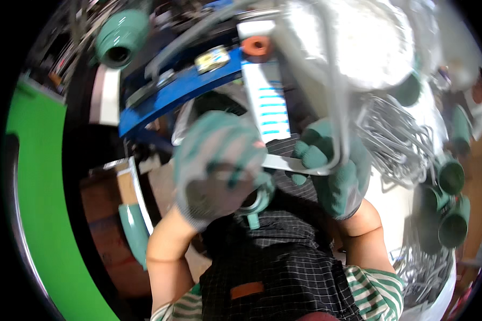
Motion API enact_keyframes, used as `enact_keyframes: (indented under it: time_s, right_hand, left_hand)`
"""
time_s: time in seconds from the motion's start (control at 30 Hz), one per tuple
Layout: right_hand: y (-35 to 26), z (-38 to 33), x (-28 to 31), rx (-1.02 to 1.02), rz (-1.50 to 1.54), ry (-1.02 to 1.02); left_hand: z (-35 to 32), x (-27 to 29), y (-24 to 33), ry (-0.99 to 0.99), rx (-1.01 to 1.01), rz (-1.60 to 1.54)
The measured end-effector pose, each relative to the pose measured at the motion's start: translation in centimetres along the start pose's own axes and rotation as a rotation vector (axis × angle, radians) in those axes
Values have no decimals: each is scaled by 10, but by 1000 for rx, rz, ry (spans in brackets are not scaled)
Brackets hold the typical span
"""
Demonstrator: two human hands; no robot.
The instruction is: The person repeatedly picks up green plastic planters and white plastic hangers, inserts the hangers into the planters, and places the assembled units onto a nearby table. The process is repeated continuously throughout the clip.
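My right hand, in a grey knitted glove with green coating, is closed around the lower bend of a grey bent metal rod. The rod's short flattened end points left toward my other hand. My left hand, gloved alike and blurred, looks balled, with its back toward me and most fingers hidden. From under it shows a green hollow fitting with a dark round opening and a small tab, in front of my black checked apron. The hand seems to grip this fitting, though the contact is hidden.
Ahead stands a blue metal frame with a small yellow-white block and an orange tape roll. Far right are a plastic-wrapped white bundle, piled bent rods and green tubes. A green vase-shaped piece is far left.
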State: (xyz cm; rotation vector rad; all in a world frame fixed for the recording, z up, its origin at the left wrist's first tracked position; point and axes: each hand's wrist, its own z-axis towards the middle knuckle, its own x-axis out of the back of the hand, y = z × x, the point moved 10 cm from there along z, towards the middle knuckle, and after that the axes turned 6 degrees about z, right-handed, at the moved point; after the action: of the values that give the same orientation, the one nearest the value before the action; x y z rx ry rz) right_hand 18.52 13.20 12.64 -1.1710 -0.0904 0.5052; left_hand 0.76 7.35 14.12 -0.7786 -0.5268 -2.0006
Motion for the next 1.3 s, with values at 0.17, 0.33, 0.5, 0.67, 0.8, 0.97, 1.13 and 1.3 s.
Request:
enact_keyframes:
  time_s: [0.17,0.33,0.5,0.67,0.8,0.97,1.13,1.3]
  right_hand:
    - [55,8,-65,-48,-137,-409]
    - [78,-24,-107,330,-398,-667]
    - [93,-23,-42,97,-102,-356]
    - [88,-36,-45,110,-44,-304]
    - [55,-33,-57,238,-288,-559]
    - [41,-37,-72,266,-138,-474]
    - [30,-34,-57,314,-179,-245]
    - [168,-44,-34,-491,389,32]
  left_hand:
    - [-33,-9,-66,-16,265,-138]
    - [-144,-82,-150,371,972,-1065]
    - [-169,-132,-115,594,1078,-1864]
    - [-174,-142,-93,448,1182,-1491]
    - [-139,-106,-76,40,689,-655]
    - [-121,-90,-54,309,803,-1609]
    - [-144,-99,-55,492,1040,-1987]
    - [-199,-73,-56,266,904,-1497]
